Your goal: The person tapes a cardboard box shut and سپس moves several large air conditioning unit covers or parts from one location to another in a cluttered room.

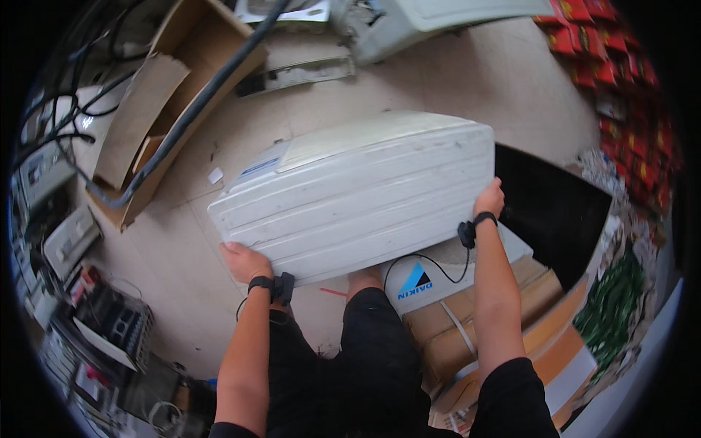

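A large white casing with long ribs, which looks like the outer case of an air-conditioner unit, is held up in front of my legs. It tilts, its right end higher in the view. My left hand grips its lower left corner, and my right hand grips its right edge. On both hands the fingers are partly hidden behind the casing. A blue label shows on its far side. Each wrist wears a black strap with a small device.
At my right are a white panel with a blue and black mark, cardboard boxes and a black panel. An open cardboard box and a dark hose lie far left. Red packages are stacked far right; equipment crowds the left.
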Demonstrator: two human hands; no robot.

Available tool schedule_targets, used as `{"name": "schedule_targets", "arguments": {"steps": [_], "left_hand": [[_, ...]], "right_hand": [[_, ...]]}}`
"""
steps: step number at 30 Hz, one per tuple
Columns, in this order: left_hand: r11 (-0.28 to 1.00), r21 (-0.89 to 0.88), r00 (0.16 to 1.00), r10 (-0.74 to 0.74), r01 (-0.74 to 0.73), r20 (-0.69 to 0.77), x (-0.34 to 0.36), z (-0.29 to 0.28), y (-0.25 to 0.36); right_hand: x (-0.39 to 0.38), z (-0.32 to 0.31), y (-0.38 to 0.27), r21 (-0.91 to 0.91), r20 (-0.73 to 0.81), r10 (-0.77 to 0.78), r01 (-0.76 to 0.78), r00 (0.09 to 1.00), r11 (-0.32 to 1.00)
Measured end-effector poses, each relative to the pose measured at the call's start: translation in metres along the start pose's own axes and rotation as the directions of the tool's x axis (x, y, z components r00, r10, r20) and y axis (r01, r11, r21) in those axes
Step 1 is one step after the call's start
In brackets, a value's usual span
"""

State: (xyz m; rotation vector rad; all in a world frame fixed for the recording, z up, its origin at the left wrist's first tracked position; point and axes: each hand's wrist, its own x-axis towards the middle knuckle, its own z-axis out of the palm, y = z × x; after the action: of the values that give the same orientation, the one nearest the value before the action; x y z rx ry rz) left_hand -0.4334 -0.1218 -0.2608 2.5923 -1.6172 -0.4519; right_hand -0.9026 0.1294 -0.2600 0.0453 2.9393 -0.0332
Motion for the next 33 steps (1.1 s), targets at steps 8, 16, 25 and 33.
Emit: {"name": "schedule_targets", "arguments": {"steps": [8, 16, 25, 33], "left_hand": [[0.993, -0.038, 0.993, 0.114, -0.113, 0.038, 0.002, 0.001, 0.004], [0.997, -0.047, 0.993, 0.063, -0.058, 0.103, 0.004, -0.005, 0.006], [0.996, 0.082, 0.994, -0.032, 0.023, 0.106, 0.004, -0.015, 0.022], [0.992, 0.050, 0.988, 0.113, -0.118, 0.103, 0.028, -0.018, 0.008]], "right_hand": [[-0.008, -0.018, -0.022, 0.153, -0.014, 0.262, -0.257, 0.965, 0.954], [-0.010, -0.020, -0.023, 0.130, 0.022, 0.300, -0.300, 0.954, 0.945], [-0.002, -0.018, -0.011, 0.100, 0.115, 0.200, -0.212, 0.973, 0.972], [-0.054, -0.021, 0.013, 0.154, 0.122, 0.249, -0.266, 0.961, 0.952]]}}
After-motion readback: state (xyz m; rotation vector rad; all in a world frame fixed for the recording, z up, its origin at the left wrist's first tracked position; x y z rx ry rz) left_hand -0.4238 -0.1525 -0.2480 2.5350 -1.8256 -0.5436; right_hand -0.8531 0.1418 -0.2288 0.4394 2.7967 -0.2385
